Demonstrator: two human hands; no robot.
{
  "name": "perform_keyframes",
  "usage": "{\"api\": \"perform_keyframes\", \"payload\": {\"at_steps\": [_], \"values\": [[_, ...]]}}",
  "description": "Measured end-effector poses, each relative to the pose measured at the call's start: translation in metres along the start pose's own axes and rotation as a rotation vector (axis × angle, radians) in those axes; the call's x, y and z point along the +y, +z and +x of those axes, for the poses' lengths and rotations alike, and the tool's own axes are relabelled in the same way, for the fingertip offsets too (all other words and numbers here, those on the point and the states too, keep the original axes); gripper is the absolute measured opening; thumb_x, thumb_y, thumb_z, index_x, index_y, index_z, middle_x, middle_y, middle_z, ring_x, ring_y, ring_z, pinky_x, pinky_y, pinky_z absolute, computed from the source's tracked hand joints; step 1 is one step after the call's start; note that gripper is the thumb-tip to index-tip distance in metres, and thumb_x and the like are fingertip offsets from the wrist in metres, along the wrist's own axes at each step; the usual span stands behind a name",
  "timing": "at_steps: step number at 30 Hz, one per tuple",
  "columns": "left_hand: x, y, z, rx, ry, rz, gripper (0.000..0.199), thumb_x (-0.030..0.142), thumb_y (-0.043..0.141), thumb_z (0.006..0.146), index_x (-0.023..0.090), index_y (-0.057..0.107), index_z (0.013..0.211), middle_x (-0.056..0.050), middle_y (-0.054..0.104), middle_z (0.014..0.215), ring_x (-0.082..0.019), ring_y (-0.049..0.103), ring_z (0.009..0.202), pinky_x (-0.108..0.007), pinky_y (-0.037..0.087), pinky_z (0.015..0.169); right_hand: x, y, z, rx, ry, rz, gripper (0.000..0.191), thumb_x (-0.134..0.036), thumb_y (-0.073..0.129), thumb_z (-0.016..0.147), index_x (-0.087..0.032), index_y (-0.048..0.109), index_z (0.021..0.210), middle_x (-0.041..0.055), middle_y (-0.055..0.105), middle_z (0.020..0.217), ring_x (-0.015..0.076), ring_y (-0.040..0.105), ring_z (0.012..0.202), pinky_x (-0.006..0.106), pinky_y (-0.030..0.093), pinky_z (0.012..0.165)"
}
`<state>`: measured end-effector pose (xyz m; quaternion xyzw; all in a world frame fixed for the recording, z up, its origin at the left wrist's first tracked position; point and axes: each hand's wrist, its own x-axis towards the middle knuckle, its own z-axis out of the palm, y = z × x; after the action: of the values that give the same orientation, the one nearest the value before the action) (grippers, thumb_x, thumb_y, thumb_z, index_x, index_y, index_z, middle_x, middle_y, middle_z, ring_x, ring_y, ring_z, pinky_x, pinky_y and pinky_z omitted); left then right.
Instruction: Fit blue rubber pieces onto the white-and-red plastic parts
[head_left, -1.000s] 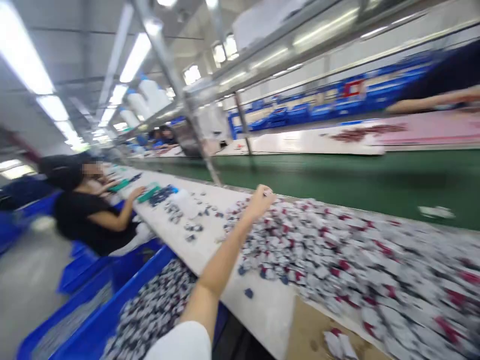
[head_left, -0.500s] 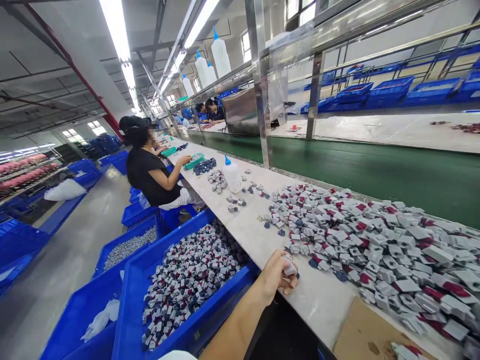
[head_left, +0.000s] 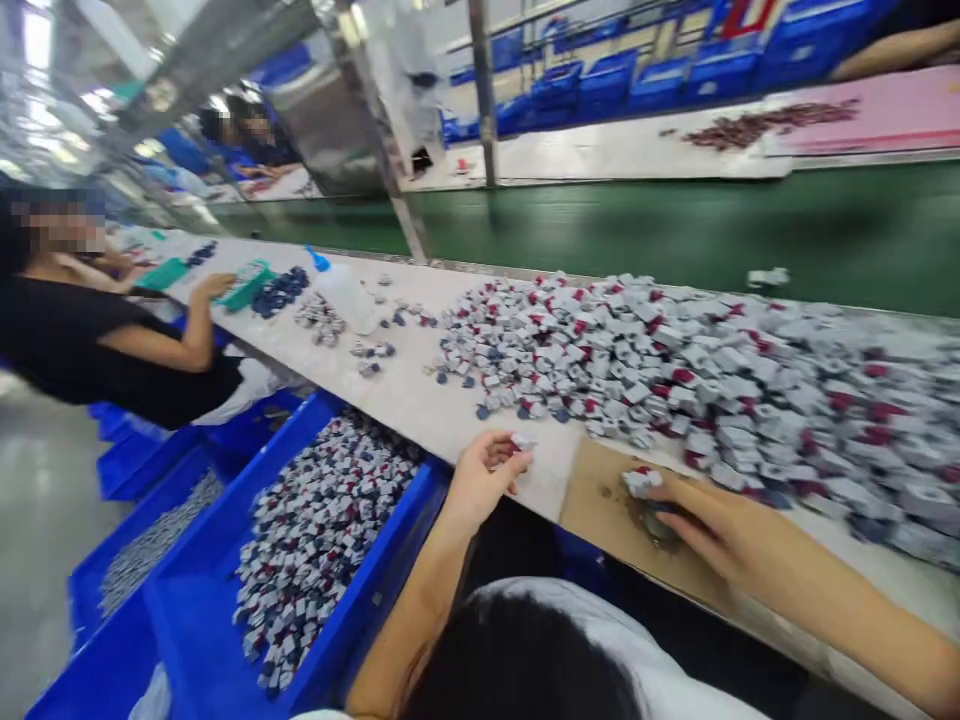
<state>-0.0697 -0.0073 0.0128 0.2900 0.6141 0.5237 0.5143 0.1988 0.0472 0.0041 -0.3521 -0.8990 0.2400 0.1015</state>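
Left hand pinches a block; rightward, a pair touches the nearer right hand, its grip unclear.

no readable text, labels, numbers or signs — anywhere in view

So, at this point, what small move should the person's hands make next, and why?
Probably carry the left hand across toward the brown board: it holds a small grey-and-red piece off that board, while the right hand has its fingertips at similar pieces over it, so both could work there.
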Motion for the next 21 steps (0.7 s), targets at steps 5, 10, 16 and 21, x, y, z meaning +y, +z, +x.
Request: {"api": "perform_keyframes", "payload": {"at_steps": [5,10,16,21], "values": [[-0.009,0.017,-0.013,-0.107,-0.053,-0.027,0.042,0.035,0.073,0.064,0.013,0.062,0.098,-0.006,0.062,0.084,-0.016,0.058,0.076,-0.02,0.049,0.048,-0.006,-0.001,-0.002,-0.054,0.06,-0.108,0.032,-0.026,0.028,0.091,-0.019,0.056,0.105,0.0123,0.063,0.103,0.0225,0.064,0.082,0.033,0.051,0.062],[-0.009,0.029,-0.015,-0.197,-0.071,-0.032,0.04,0.035,0.071,0.068,0.016,0.064,0.103,-0.006,0.065,0.09,-0.016,0.058,0.083,-0.022,0.053,0.058,-0.009,0.001,-0.006,-0.175,0.101,-0.161,0.027,-0.024,0.03,0.092,-0.019,0.057,0.098,0.0084,0.065,0.082,0.0206,0.065,0.068,0.028,0.047,0.054],[-0.012,0.031,-0.014,-0.171,-0.085,-0.051,0.044,0.036,0.074,0.065,0.014,0.064,0.102,-0.006,0.064,0.086,-0.015,0.059,0.076,-0.022,0.052,0.055,-0.006,0.011,-0.011,-0.144,0.076,-0.148,0.022,-0.022,0.034,0.091,-0.019,0.055,0.092,0.0059,0.064,0.071,0.0186,0.063,0.058,0.024,0.041,0.047],[-0.013,0.031,-0.013,-0.169,-0.12,-0.107,0.045,0.04,0.075,0.064,0.014,0.064,0.099,-0.006,0.064,0.089,-0.016,0.065,0.076,-0.021,0.052,0.053,0.004,0.025,-0.011,-0.005,0.021,-0.135,0.021,-0.019,0.036,0.087,-0.02,0.057,0.085,0.0059,0.063,0.069,0.0175,0.061,0.051,0.024,0.039,0.04]]}}
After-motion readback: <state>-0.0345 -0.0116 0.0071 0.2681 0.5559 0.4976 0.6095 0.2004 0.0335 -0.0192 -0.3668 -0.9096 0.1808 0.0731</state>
